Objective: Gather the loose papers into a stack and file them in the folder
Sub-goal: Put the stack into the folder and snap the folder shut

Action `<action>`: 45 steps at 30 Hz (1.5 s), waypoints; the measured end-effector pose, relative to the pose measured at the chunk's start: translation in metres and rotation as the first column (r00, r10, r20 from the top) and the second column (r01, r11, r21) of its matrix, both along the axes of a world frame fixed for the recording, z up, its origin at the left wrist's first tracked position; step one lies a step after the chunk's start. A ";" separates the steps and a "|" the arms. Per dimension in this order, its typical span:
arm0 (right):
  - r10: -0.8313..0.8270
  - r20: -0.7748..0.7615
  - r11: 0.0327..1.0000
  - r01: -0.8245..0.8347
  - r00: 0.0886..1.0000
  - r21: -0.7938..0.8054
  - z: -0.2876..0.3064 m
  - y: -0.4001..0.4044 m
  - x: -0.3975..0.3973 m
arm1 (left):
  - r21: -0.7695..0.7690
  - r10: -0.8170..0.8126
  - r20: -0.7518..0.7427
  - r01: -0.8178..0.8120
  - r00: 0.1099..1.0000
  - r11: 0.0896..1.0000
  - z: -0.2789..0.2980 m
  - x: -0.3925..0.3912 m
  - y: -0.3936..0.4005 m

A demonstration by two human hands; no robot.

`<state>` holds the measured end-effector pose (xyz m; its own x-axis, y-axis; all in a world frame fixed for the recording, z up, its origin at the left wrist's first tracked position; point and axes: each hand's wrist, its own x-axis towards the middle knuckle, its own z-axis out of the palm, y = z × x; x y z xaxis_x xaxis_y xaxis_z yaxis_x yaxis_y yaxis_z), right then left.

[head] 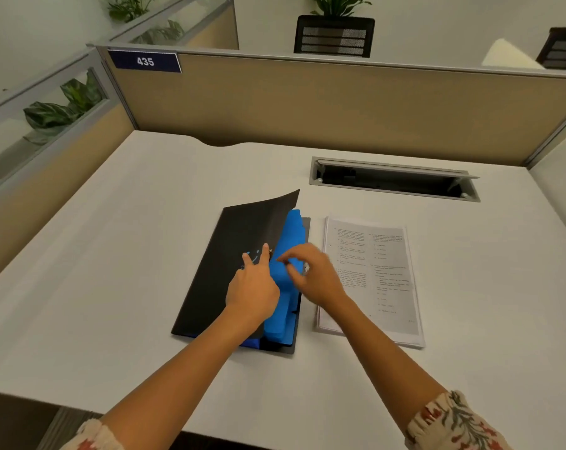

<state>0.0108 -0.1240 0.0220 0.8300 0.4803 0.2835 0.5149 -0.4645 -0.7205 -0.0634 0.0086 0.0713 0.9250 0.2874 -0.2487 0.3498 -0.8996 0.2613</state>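
White desk inside a tan-walled cubicle is seen from above. Its black folder is held partly open by the left hand, two fingers extended on the cover. Blue dividers are pinched by the right hand. Stacked papers are lying just right of those fingers.

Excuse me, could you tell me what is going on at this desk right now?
A person is working at an office desk with a black folder in front of them. The left hand is holding the folder's cover up, while the right hand reaches into the blue dividers inside. A neat stack of printed papers lies on the desk just right of the folder, apart from it and not yet filed.
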 end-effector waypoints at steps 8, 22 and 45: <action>-0.856 -0.339 0.502 0.787 0.391 -0.360 -0.005 -0.124 0.028 | 0.045 -0.030 0.019 0.029 0.999 0.999 -0.008 0.002 0.002; -0.919 -0.331 0.394 0.569 0.216 -0.722 -0.007 -0.140 0.039 | 0.033 -0.049 0.017 0.048 0.999 0.998 -0.012 0.010 0.002; -0.629 -0.589 0.743 0.614 0.507 -0.266 -0.028 -0.185 0.027 | -0.074 0.001 0.053 0.003 0.999 0.997 -0.010 0.012 0.001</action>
